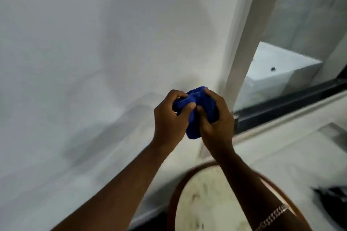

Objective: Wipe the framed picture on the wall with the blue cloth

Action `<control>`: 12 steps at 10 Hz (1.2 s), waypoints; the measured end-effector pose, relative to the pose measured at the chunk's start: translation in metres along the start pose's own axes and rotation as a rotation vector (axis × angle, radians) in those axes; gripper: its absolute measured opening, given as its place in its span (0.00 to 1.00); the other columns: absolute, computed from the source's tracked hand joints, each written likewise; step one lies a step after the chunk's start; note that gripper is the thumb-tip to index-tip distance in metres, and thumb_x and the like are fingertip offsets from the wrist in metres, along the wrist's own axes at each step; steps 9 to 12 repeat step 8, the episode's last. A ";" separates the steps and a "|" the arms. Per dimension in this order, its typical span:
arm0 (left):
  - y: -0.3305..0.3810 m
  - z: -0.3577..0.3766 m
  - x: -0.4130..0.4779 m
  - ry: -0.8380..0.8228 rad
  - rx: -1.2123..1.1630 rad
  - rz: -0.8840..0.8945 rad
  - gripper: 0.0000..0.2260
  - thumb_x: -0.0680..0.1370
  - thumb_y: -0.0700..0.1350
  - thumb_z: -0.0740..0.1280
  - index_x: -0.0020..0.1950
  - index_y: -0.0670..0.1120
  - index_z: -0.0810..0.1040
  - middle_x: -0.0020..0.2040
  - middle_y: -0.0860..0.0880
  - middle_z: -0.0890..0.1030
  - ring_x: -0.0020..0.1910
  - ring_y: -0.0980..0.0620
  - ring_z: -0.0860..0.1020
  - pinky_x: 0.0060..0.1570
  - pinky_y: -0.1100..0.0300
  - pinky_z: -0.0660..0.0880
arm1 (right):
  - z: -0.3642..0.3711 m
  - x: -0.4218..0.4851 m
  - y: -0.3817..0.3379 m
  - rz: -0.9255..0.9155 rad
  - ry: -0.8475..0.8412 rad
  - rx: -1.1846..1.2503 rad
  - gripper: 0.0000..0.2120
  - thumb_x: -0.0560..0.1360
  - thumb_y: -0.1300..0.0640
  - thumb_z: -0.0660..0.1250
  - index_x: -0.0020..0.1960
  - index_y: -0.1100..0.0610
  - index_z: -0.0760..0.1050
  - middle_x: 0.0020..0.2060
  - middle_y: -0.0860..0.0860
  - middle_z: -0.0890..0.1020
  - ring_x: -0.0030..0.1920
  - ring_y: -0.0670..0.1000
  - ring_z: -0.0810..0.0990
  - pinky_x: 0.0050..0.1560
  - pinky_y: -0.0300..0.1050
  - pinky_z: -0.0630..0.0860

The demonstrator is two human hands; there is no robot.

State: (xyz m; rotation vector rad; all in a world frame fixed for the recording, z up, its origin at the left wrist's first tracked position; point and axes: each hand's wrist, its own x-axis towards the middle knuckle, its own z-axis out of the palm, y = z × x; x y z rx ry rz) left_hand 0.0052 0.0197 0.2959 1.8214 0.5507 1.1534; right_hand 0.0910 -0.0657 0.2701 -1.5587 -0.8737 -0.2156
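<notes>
The blue cloth point(196, 112) is held bunched between both hands, raised in front of a plain white wall point(75, 43). The left hand point(170, 118) is clenched on the left side of the cloth, with its thumb pressed across the front folds and its fingers curled over the top. The right hand point(216, 118) is clenched on the right side of the cloth, with fingers wrapped over the upper edge and the thumb tucked into the fabric beside the left thumb. A lower corner of the cloth is seen hanging between the two wrists.

A chain bracelet point(274, 215) is worn on the right forearm. Below the forearms, a round table point(197, 202) with a brown rim and a pale marbled top is partly visible at the bottom edge of the view. To the right of the hands, a white vertical frame post point(249, 33) is seen, with a glass pane point(300, 24) beyond it and a dark track point(291, 107) along its base. No framed picture is shown in this view; its location cannot be determined. The picture is blurred.
</notes>
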 end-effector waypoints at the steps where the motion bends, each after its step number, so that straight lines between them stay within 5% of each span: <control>1: -0.106 0.040 -0.071 -0.029 0.010 -0.373 0.07 0.70 0.42 0.75 0.43 0.48 0.78 0.36 0.56 0.80 0.36 0.59 0.78 0.38 0.62 0.77 | -0.003 -0.076 0.094 0.260 -0.113 -0.139 0.16 0.74 0.62 0.71 0.58 0.54 0.70 0.47 0.40 0.77 0.48 0.29 0.76 0.45 0.20 0.71; 2: -0.177 0.067 -0.127 -0.032 0.040 -0.637 0.08 0.69 0.43 0.77 0.42 0.46 0.79 0.37 0.51 0.82 0.37 0.50 0.80 0.38 0.58 0.79 | -0.002 -0.134 0.163 0.466 -0.197 -0.234 0.14 0.74 0.63 0.71 0.56 0.54 0.70 0.42 0.40 0.77 0.42 0.33 0.78 0.41 0.20 0.70; 3: -0.258 0.095 -0.186 -0.057 0.098 -0.841 0.13 0.68 0.41 0.78 0.50 0.43 0.80 0.42 0.47 0.82 0.36 0.52 0.79 0.31 0.73 0.73 | 0.005 -0.198 0.243 0.689 -0.321 -0.300 0.14 0.75 0.64 0.68 0.54 0.51 0.67 0.40 0.43 0.77 0.39 0.39 0.77 0.33 0.29 0.73; 4: -0.293 0.104 -0.203 -0.111 0.084 -0.938 0.18 0.70 0.38 0.76 0.58 0.43 0.78 0.50 0.43 0.83 0.42 0.49 0.81 0.38 0.67 0.77 | 0.014 -0.217 0.280 0.746 -0.373 -0.342 0.13 0.76 0.64 0.67 0.55 0.53 0.67 0.41 0.45 0.78 0.38 0.40 0.77 0.31 0.30 0.71; 5: -0.321 0.103 -0.208 -0.246 0.061 -1.023 0.25 0.73 0.33 0.70 0.69 0.43 0.71 0.63 0.39 0.80 0.57 0.43 0.81 0.55 0.53 0.80 | 0.028 -0.225 0.315 0.815 -0.418 -0.383 0.14 0.76 0.65 0.67 0.59 0.59 0.70 0.49 0.55 0.80 0.44 0.52 0.79 0.42 0.36 0.75; 6: -0.326 0.096 -0.203 -0.314 0.011 -1.062 0.29 0.75 0.31 0.67 0.74 0.43 0.65 0.69 0.39 0.75 0.64 0.43 0.78 0.60 0.53 0.76 | 0.029 -0.225 0.323 0.877 -0.516 -0.409 0.17 0.76 0.66 0.66 0.63 0.60 0.70 0.57 0.60 0.80 0.55 0.59 0.79 0.54 0.48 0.77; 7: -0.315 0.078 -0.183 -0.339 0.021 -1.009 0.27 0.77 0.34 0.65 0.75 0.44 0.64 0.73 0.41 0.72 0.69 0.45 0.74 0.61 0.57 0.73 | 0.029 -0.210 0.303 0.834 -0.620 -0.438 0.19 0.77 0.63 0.65 0.67 0.58 0.70 0.62 0.59 0.79 0.61 0.59 0.77 0.61 0.49 0.73; 8: -0.289 0.065 -0.169 -0.355 0.156 -0.869 0.25 0.77 0.37 0.65 0.74 0.45 0.67 0.73 0.44 0.72 0.71 0.47 0.72 0.64 0.59 0.69 | 0.026 -0.195 0.276 0.707 -0.595 -0.473 0.19 0.78 0.57 0.66 0.67 0.58 0.70 0.65 0.58 0.77 0.64 0.58 0.75 0.62 0.47 0.70; 12: -0.289 0.065 -0.169 -0.355 0.156 -0.869 0.25 0.77 0.37 0.65 0.74 0.45 0.67 0.73 0.44 0.72 0.71 0.47 0.72 0.64 0.59 0.69 | 0.026 -0.195 0.276 0.707 -0.595 -0.473 0.19 0.78 0.57 0.66 0.67 0.58 0.70 0.65 0.58 0.77 0.64 0.58 0.75 0.62 0.47 0.70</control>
